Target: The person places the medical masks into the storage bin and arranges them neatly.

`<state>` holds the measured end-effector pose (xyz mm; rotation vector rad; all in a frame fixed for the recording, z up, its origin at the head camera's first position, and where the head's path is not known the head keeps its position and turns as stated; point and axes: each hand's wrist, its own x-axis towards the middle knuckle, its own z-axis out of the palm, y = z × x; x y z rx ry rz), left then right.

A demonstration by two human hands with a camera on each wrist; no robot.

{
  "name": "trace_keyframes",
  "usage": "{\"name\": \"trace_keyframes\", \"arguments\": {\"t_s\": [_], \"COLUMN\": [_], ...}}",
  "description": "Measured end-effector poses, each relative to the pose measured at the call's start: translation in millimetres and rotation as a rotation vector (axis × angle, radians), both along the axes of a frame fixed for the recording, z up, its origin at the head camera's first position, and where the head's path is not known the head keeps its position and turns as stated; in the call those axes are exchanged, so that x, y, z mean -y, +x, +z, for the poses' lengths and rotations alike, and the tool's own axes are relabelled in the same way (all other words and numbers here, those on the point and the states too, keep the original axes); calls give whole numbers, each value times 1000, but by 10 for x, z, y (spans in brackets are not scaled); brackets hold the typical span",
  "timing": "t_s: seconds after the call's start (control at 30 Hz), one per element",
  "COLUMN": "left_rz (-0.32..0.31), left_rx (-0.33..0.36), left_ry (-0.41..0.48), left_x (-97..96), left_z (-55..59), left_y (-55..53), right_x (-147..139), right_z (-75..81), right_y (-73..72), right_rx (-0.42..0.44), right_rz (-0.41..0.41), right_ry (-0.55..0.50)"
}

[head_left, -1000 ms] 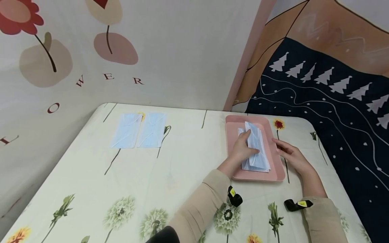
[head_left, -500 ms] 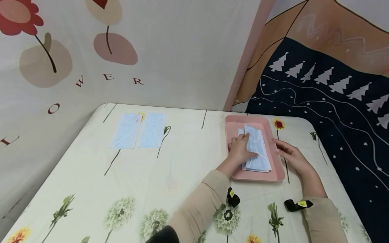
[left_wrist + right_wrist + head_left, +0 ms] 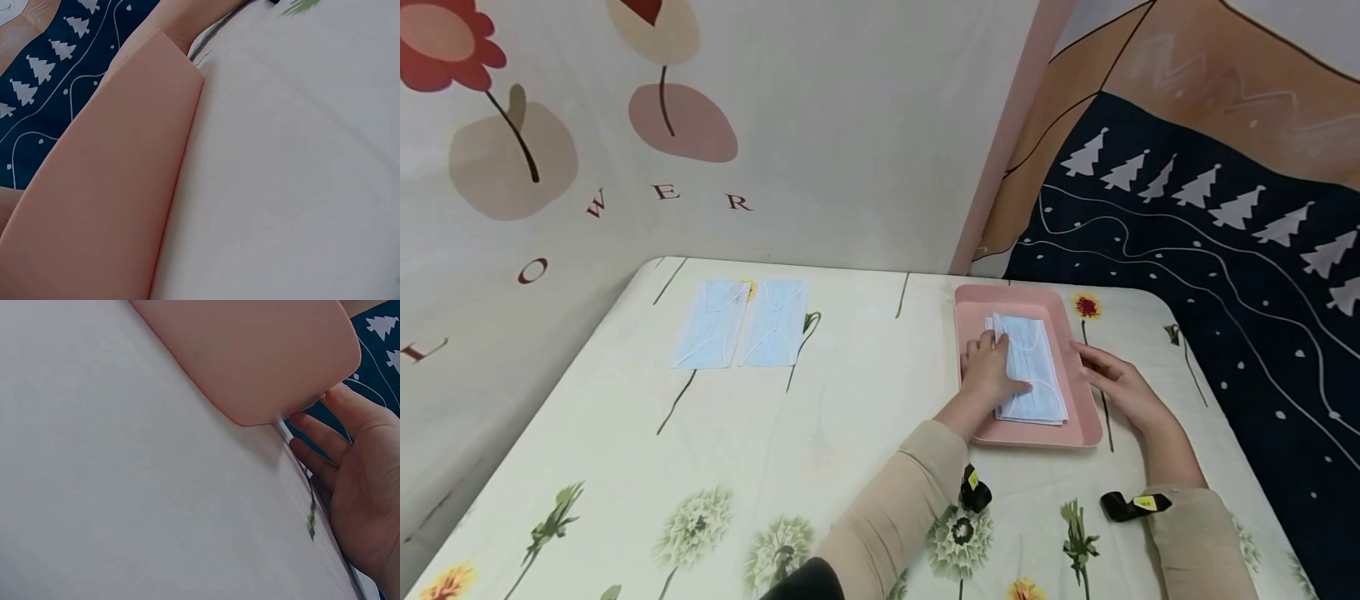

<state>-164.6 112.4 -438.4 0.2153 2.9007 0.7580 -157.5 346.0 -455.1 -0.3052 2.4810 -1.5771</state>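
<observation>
Blue pleated face masks lie stacked in a pink tray on the right of the table. My left hand holds the top mask by its left side, its thumb lying on the mask's face and its fingers along the left edge. At the tray's right rim, my right hand has relaxed fingers; one fingertip meets the tray wall in the right wrist view. The left wrist view shows only the tray's outer side; the left fingers and the masks are hidden there.
Two more blue masks, a left one and a right one, lie flat side by side at the back left. A floral cloth covers the table. A printed wall hanging rises behind its back edge.
My left hand has moved slightly down and left, lowering the raised left edge of the top mask onto the stack. The right hand and tray have stayed put.
</observation>
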Motion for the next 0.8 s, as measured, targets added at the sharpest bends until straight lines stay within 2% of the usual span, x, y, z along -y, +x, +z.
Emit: {"name": "trace_keyframes", "arguments": {"t_s": [0.2,0.4,0.53,0.63,0.8], "left_rz": [-26,-19,-13,-24,-108], "left_rx": [-2,4,-15,-49,-102], "left_ry": [-118,-140,-89,-17,120], "left_x": [2,1,22,72,251], "left_z": [10,15,53,137,294], "left_y": [12,36,54,72,114], "right_x": [6,3,-2,-1,7], "right_z": [0,-21,-28,-21,-16], "right_y": [-6,13,20,14,-1], "right_rx": [-4,-7,-22,-32,-21], "right_rz": [1,3,13,16,5], "right_ry": [3,-8,-22,-22,-12]}}
